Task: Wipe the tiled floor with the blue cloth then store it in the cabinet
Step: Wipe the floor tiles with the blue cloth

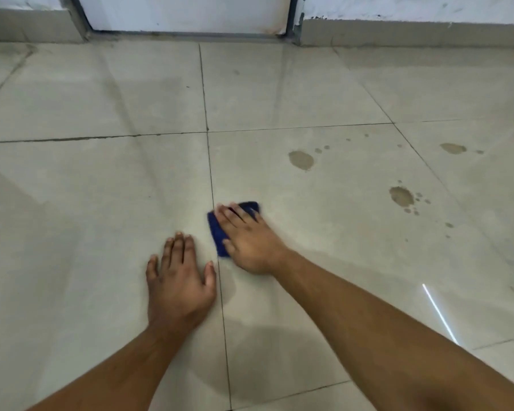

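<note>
Tiled floor [309,93]: blue cloth [217,232] under flat right hand [247,238] (grip released); left hand [178,280] flat beside

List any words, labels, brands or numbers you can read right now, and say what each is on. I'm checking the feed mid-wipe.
None: no readable text, label, brand or number shows in this view.
blue cloth, under the right hand: no tag or print visible.
tiled floor, where the left hand rests flat: only grout lines and wet marks.
white door and wall: scuffs only, no sign.
</note>
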